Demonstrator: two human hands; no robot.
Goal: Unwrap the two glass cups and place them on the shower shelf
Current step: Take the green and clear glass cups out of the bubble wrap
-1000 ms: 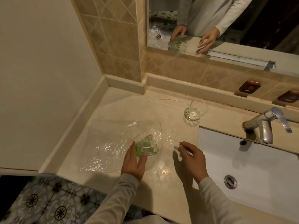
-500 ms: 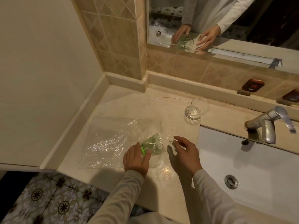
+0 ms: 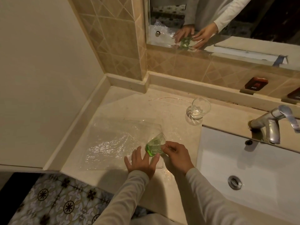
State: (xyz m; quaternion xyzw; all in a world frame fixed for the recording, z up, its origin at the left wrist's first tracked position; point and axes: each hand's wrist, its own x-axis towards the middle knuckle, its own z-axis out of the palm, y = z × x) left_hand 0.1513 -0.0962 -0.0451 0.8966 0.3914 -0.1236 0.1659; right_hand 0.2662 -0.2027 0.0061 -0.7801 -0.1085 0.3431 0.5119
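Left of the sink [image 3: 227,153], the right hand [image 3: 177,155] is pinching the tilted green cup [image 3: 155,144]; the left hand [image 3: 141,164], fingers straight, is touching its base.

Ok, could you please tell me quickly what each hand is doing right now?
Left hand: open, straight fingers touching the green glass cup.
Right hand: closed, fingers curled on the same cup.

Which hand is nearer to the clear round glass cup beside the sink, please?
Right. The right hand sits below the clear glass cup; the left hand lies farther left.
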